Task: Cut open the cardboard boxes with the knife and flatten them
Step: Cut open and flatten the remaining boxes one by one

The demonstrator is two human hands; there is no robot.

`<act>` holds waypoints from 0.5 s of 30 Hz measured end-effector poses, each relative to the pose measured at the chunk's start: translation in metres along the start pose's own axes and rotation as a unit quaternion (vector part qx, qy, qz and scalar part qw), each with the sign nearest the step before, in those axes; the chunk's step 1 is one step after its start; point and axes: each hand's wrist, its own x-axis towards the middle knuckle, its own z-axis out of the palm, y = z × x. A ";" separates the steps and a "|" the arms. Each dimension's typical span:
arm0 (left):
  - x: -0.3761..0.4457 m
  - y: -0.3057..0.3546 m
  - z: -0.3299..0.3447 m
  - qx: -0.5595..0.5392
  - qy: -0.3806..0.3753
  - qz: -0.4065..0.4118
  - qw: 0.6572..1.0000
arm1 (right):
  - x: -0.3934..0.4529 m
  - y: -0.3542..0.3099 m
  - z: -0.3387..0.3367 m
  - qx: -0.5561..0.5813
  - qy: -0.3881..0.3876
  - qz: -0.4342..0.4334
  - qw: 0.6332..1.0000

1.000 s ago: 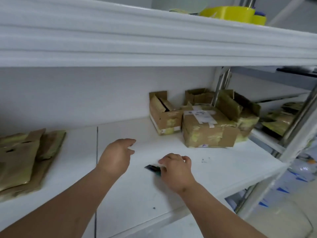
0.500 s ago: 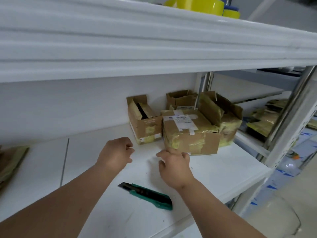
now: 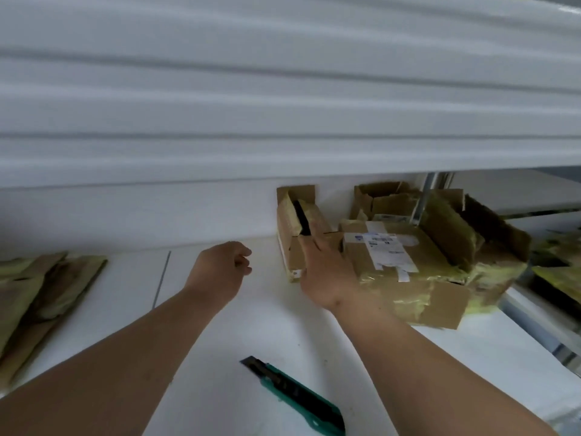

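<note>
I see my right hand [image 3: 327,275] reaching with straight fingers onto the small open cardboard box [image 3: 294,234] beside the taped, labelled box [image 3: 399,272] at the back of the white shelf [image 3: 220,341], my left hand [image 3: 220,269] loosely curled and empty, and the green utility knife [image 3: 295,398] lying near the front edge.

The right hand [image 3: 327,275], fingers extended, reaches against the small open brown cardboard box [image 3: 294,234], beside a larger taped brown cardboard box with a white label [image 3: 405,278]. The left hand [image 3: 220,269] hovers loosely curled, holding nothing. A green-handled utility knife [image 3: 295,398] lies on the white shelf [image 3: 220,357] nearer than both hands. Flattened brown cardboard [image 3: 34,297] lies far left of the left hand.
</note>
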 end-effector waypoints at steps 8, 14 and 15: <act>-0.019 0.005 -0.001 0.064 0.027 -0.050 0.996 | 0.008 0.013 -0.004 -0.039 0.084 -0.003 0.996; -0.036 0.002 0.004 0.021 0.035 -0.074 0.996 | 0.007 0.026 0.001 0.056 0.163 -0.045 0.984; -0.040 0.003 0.003 0.015 0.039 -0.074 0.996 | 0.005 0.026 0.003 0.086 0.167 -0.050 0.981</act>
